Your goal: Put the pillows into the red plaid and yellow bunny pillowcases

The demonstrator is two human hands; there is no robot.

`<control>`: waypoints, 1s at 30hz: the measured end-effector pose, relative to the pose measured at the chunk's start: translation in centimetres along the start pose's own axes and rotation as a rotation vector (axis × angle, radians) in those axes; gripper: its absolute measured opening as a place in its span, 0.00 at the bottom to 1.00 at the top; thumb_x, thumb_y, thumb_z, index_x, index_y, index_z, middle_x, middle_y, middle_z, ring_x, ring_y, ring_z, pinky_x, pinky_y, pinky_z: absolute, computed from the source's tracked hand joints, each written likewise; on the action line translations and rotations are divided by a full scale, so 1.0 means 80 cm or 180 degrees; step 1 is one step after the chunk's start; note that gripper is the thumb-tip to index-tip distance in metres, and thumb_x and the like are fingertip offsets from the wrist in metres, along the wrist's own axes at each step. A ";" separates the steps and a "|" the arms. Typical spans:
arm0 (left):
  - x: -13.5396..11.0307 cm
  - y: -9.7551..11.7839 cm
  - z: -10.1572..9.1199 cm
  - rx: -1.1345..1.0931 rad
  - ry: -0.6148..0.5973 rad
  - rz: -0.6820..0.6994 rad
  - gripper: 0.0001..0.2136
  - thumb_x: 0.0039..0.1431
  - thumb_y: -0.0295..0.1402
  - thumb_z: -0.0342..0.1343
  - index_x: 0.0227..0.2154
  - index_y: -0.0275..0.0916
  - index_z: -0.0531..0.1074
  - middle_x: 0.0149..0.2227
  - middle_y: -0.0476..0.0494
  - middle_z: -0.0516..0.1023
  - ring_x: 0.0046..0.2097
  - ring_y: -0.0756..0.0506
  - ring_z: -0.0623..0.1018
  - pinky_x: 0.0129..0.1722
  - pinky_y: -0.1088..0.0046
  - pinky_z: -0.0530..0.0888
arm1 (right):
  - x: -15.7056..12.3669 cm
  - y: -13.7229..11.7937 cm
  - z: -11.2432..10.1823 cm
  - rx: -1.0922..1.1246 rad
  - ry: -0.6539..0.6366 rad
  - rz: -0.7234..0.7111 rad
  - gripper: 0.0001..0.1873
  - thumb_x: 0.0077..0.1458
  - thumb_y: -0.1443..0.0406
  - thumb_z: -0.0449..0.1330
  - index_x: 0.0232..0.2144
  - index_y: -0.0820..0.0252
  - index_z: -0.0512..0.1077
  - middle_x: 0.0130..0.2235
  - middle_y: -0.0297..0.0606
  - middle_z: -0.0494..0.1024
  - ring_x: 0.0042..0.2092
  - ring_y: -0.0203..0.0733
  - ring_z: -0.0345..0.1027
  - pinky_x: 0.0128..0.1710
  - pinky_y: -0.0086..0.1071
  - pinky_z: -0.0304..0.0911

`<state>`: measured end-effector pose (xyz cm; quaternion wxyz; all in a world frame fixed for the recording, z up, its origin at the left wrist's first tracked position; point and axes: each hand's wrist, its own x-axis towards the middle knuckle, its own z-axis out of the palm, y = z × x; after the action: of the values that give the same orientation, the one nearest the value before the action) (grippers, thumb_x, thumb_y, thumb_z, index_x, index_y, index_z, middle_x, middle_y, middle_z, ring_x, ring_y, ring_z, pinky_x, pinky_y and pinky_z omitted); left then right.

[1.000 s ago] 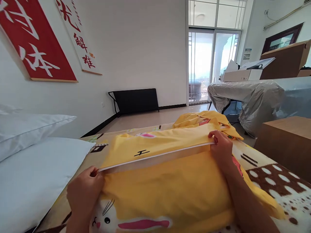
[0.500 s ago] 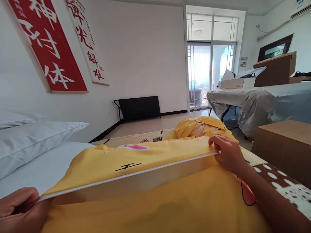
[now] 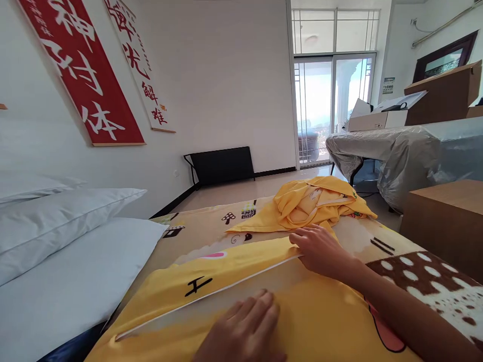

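A yellow bedding cover [image 3: 309,311], printed with black and pink cartoon lines, is spread in front of me. A long opening with a thin white edge [image 3: 215,290] runs slantwise across it, its paler inside showing. My right hand [image 3: 320,251] is closed on the cover at the far right end of this opening. Lower down, near the middle, my left hand [image 3: 243,329] hovers over or touches the cover, back of the hand upward. It is slightly blurred, with fingers bent and thumb hidden. Beyond lies a crumpled heap of similar yellow cloth [image 3: 317,201].
A beige and brown patterned blanket [image 3: 211,218] lies beneath. White pillows [image 3: 68,226] and a white bedding piece [image 3: 86,271] are at the left. Cardboard boxes [image 3: 445,216] and a plastic-covered table [image 3: 400,143] stand right. A black folded frame [image 3: 224,166] leans against the wall.
My left hand has let go of the opening's left end and moved right, to the middle. My right hand has shifted left with the cloth. The stretched edge has dropped lower and slackened.
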<state>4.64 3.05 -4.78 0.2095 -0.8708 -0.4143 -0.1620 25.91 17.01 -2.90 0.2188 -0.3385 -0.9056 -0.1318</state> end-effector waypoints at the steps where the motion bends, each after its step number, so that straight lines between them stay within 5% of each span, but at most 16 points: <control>1: 0.017 0.008 0.011 -0.0129 -0.0199 0.0246 0.21 0.60 0.44 0.47 0.50 0.36 0.68 0.52 0.39 0.74 0.52 0.42 0.73 0.50 0.69 0.71 | -0.005 0.004 0.003 0.0091 0.0140 0.0046 0.10 0.41 0.77 0.53 0.26 0.59 0.66 0.31 0.36 0.75 0.32 0.39 0.65 0.33 0.31 0.49; 6: 0.100 0.014 0.060 -0.1024 -0.1072 -0.0360 0.26 0.61 0.48 0.43 0.57 0.37 0.60 0.59 0.38 0.65 0.58 0.38 0.66 0.57 0.58 0.65 | -0.035 0.029 0.010 0.0402 0.1231 0.0201 0.08 0.46 0.75 0.53 0.22 0.59 0.62 0.25 0.33 0.67 0.28 0.36 0.57 0.32 0.30 0.49; 13: 0.174 0.006 0.121 -0.1673 -0.1007 -0.0091 0.15 0.61 0.41 0.43 0.44 0.38 0.67 0.48 0.40 0.72 0.47 0.42 0.73 0.50 0.63 0.69 | -0.033 0.057 0.015 0.0694 0.1594 0.0299 0.07 0.45 0.75 0.53 0.23 0.59 0.64 0.23 0.32 0.65 0.28 0.35 0.55 0.31 0.29 0.51; 17: 0.165 0.010 0.130 -0.1822 -0.1064 -0.0312 0.11 0.60 0.35 0.42 0.39 0.39 0.66 0.42 0.43 0.73 0.42 0.44 0.73 0.41 0.67 0.71 | -0.028 0.063 0.021 0.1128 0.1351 0.0487 0.03 0.45 0.71 0.55 0.24 0.59 0.66 0.23 0.31 0.64 0.27 0.34 0.57 0.29 0.28 0.52; 22: 0.155 0.012 0.123 -0.1797 -0.1055 -0.0279 0.10 0.59 0.36 0.43 0.38 0.39 0.66 0.41 0.43 0.73 0.42 0.43 0.73 0.43 0.65 0.71 | -0.027 0.061 0.024 0.1342 0.1007 0.0684 0.07 0.45 0.71 0.55 0.28 0.58 0.71 0.26 0.31 0.71 0.29 0.34 0.64 0.32 0.27 0.56; 27: 0.159 0.013 0.117 -0.1428 -0.1110 -0.0234 0.13 0.60 0.39 0.40 0.33 0.39 0.66 0.38 0.42 0.74 0.41 0.42 0.73 0.45 0.63 0.71 | -0.037 0.051 0.012 0.0883 -0.0044 0.1181 0.18 0.42 0.74 0.50 0.33 0.56 0.74 0.31 0.34 0.78 0.31 0.41 0.69 0.32 0.30 0.55; 30: 0.157 0.014 0.116 -0.1418 -0.1173 -0.0294 0.14 0.61 0.41 0.39 0.32 0.39 0.66 0.35 0.44 0.74 0.36 0.44 0.73 0.41 0.65 0.72 | -0.042 0.044 0.008 0.0687 -0.0218 0.1445 0.19 0.40 0.75 0.49 0.34 0.58 0.73 0.29 0.37 0.78 0.30 0.43 0.68 0.29 0.30 0.52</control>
<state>14.12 15.26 -7.25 -0.0732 -0.8903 -0.4388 -0.0974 30.36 17.94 -4.75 0.2468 -0.5122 -0.8221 0.0297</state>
